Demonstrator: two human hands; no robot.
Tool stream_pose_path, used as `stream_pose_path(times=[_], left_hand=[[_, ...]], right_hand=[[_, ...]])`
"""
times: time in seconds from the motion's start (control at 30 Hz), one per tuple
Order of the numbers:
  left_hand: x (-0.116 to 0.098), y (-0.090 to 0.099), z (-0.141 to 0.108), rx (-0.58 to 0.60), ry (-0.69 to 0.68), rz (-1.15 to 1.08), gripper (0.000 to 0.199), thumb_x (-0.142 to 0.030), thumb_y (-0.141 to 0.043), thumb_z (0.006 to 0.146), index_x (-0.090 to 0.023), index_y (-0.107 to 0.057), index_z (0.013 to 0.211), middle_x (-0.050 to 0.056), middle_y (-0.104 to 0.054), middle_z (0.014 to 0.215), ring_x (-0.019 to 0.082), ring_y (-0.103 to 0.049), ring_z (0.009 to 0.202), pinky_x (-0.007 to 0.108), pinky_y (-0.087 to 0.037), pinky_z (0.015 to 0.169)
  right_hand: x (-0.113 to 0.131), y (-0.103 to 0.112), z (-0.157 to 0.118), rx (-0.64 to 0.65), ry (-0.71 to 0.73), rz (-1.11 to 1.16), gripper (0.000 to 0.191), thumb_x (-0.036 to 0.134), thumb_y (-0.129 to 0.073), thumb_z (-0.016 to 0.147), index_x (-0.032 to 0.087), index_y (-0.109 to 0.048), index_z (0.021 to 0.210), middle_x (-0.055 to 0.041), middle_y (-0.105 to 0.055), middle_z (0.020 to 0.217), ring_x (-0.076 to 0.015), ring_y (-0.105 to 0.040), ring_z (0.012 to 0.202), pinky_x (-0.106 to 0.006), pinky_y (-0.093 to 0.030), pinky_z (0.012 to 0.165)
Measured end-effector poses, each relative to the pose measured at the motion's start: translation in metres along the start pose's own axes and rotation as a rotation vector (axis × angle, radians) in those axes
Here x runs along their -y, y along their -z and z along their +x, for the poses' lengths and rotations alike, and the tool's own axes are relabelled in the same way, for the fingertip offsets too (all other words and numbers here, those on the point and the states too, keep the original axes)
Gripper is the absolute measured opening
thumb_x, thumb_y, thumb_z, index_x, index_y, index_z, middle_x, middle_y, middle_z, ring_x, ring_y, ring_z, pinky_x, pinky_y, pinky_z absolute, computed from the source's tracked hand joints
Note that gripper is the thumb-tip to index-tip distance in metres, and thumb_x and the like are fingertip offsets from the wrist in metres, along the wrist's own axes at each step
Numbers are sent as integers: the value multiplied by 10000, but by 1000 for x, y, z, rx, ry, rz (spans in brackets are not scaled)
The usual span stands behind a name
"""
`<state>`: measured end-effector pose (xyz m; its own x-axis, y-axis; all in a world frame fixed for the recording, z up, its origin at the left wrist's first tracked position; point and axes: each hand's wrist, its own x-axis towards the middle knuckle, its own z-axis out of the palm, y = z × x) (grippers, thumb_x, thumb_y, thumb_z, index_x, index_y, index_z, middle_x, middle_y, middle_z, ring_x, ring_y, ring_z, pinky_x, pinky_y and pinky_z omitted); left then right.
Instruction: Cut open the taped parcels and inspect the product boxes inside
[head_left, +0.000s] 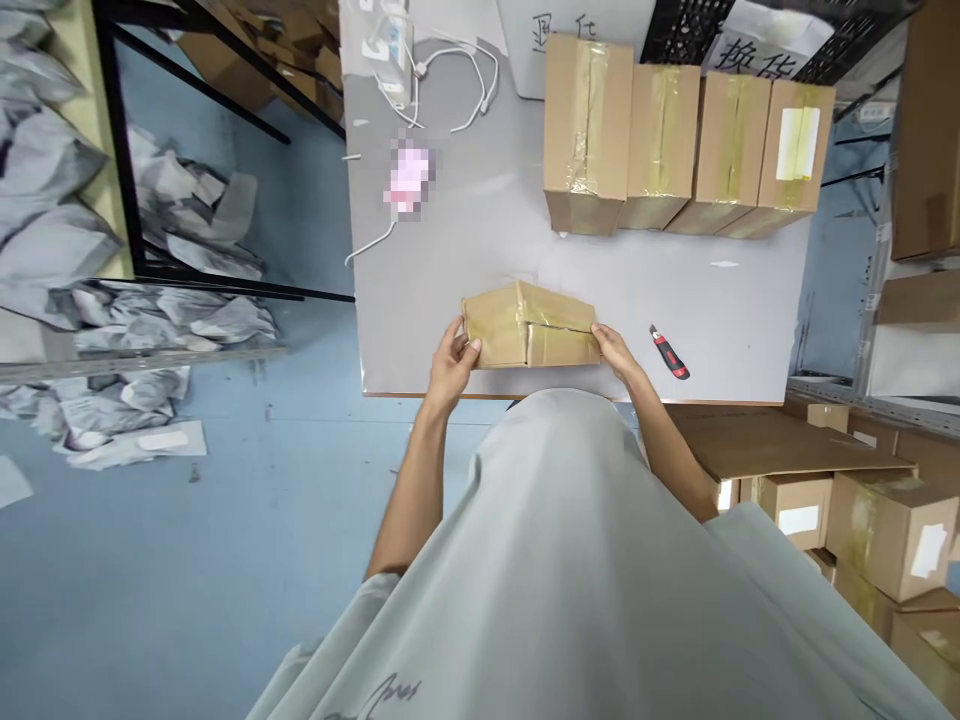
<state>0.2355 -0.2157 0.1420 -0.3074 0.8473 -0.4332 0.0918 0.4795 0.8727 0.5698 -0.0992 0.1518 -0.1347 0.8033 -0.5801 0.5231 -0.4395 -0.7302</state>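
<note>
A small brown cardboard box (495, 325), taped along its edges, is at the front edge of the grey-white table (465, 220). One of its edges shows a dark slit on the right half. My left hand (452, 365) grips the box's left end, thumb on the near side. At the opposite end my right hand (613, 350) holds the right corner with its fingertips. To the right of that hand lies a red and black utility knife (669, 352). Whether its blade is out I cannot tell.
Several taped cartons (660, 150) stand in a row at the back right, before a black crate (675, 30). White cables and a power strip (390, 50) lie back left, near a blurred pink object (409, 178). Boxes (870, 520) are stacked right; grey parcels (45, 200) fill shelves left.
</note>
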Motion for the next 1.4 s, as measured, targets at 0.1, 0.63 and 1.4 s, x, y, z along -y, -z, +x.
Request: stream_pose_path(times=[0.1, 0.63, 1.4], left_hand=[[12, -2, 17, 101, 55, -99, 1103, -851, -755, 905, -196, -466, 1744, 276, -667, 1642, 357, -732, 1440, 569, -630, 1183], [-22, -65, 11, -16, -165, 33, 428, -392, -684, 1057, -225, -698, 1451, 161, -741, 1483, 278, -741, 1323, 428, -650, 1086], [-66, -89, -21, 508, -676, 1046, 636, -130, -727, 909, -166, -730, 1543, 239, -708, 1542, 466, -460, 1685, 720, -321, 1412]], right_hand=[[11, 6, -18, -7, 31, -57, 568, 613, -455, 1157, 147, -762, 1264, -115, -846, 1128, -238, -742, 1083, -346, -593, 1017], [44, 23, -49, -158, -28, -866, 547, 479, -448, 1224, 121, -607, 1606, -241, -838, 1369, -407, -807, 1202, -421, -555, 986], [48, 1, 6, -98, 263, -905, 861, 278, -692, 1023, 102, -381, 1806, -303, -317, 1877, -501, -275, 1746, -695, -373, 1343]])
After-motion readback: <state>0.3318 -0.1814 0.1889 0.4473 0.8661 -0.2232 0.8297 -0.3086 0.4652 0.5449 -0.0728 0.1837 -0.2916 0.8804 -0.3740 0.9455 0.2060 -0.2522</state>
